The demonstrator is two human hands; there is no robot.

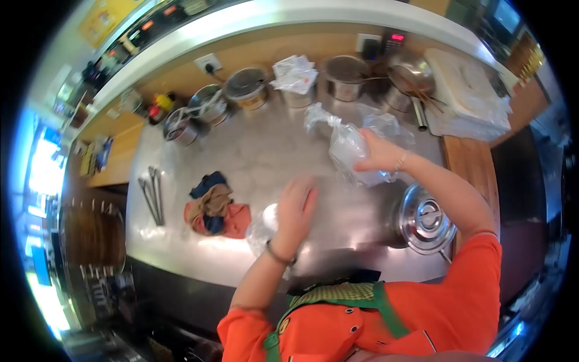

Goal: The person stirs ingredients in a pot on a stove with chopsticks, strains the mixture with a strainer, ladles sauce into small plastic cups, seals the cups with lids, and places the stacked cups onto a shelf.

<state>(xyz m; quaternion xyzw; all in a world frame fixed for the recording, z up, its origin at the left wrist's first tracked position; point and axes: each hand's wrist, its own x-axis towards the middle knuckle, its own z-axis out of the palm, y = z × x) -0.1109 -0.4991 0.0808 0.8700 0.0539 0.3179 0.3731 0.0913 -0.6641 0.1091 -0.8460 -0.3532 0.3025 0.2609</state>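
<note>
My right hand (381, 152) is closed around a clear plastic bag (348, 148) with whitish contents, its twisted neck pointing to the far left. Loose clear plastic (386, 127) lies just behind that hand. Over the middle of the steel table, my left hand (297, 205) is stretched out with its fingers straight and close together, slightly blurred, and nothing shows in it. Beside its wrist, partly covered by it, lies another clear plastic bag (258, 234) with a round white thing (271, 217) at it.
Crumpled cloths (218, 208) and metal tongs (154, 196) lie on the steel table (253, 157) at left. Lidded tubs (246, 84) and pots line the back. A lidded pot (427, 217) stands by my right arm, near a wooden board (473, 163) and a plastic-wrapped stack (467, 90).
</note>
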